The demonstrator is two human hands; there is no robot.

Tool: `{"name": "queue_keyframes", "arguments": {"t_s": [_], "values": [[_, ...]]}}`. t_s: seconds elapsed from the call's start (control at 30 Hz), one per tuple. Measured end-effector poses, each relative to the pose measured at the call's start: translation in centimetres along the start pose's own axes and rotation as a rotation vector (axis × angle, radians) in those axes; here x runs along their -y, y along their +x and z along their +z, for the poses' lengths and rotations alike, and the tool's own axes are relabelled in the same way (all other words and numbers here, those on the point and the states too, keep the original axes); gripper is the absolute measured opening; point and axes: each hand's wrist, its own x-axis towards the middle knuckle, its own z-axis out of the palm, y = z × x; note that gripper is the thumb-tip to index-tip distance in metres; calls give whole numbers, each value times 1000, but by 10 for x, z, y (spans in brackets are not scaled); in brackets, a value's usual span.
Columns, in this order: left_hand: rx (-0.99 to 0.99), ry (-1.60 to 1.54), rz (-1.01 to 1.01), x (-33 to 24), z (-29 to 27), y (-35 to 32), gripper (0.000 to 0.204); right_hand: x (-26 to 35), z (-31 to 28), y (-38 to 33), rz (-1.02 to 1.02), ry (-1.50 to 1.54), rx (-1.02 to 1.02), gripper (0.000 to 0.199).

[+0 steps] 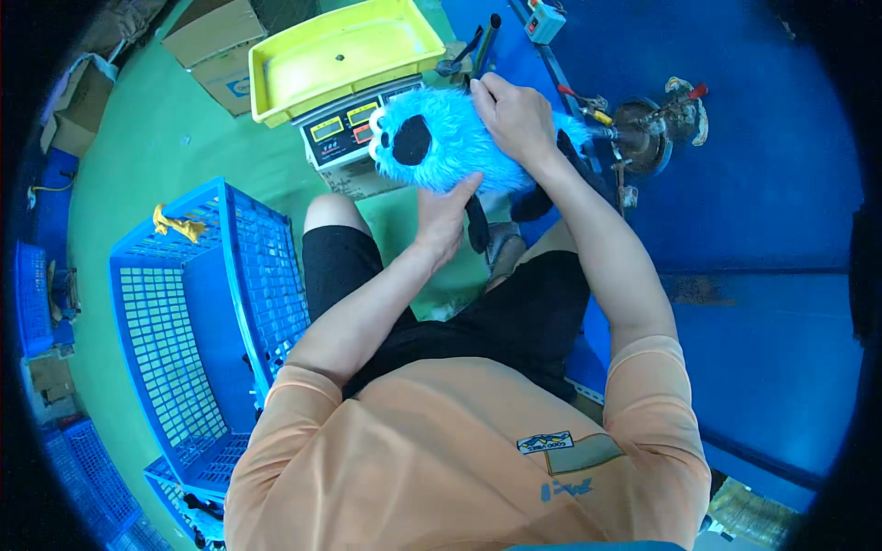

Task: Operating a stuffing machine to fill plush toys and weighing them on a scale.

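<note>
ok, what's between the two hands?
The blue plush toy, in the head view: left hand at its near side, right hand at its far side.

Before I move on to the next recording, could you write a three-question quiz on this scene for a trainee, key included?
1. Multiple choice: what colour is the shallow tray on top of the digital scale?
A) red
B) yellow
C) white

2. True or false: the left hand and the right hand are both on the blue furry plush toy.

3. Fill in the blank: the blue plastic crate with a yellow scrap at its far end stands on the person's ____ side.

Key: 1. B; 2. true, both hands touch it; 3. left.
</note>
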Motion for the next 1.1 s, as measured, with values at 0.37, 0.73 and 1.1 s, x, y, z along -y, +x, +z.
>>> {"name": "queue_keyframes", "arguments": {"t_s": [0.37, 0.73, 1.1], "values": [[10, 94, -89, -11, -3, 1, 19, -36, -26, -13, -120, -121, 153, 37], [44, 170, -35, -27, 4, 6, 19, -37, -13, -14, -45, -77, 59, 39], [-52, 74, -154, -23, -2, 1, 22, -29, -16, -15, -87, -81, 38, 36]]}}
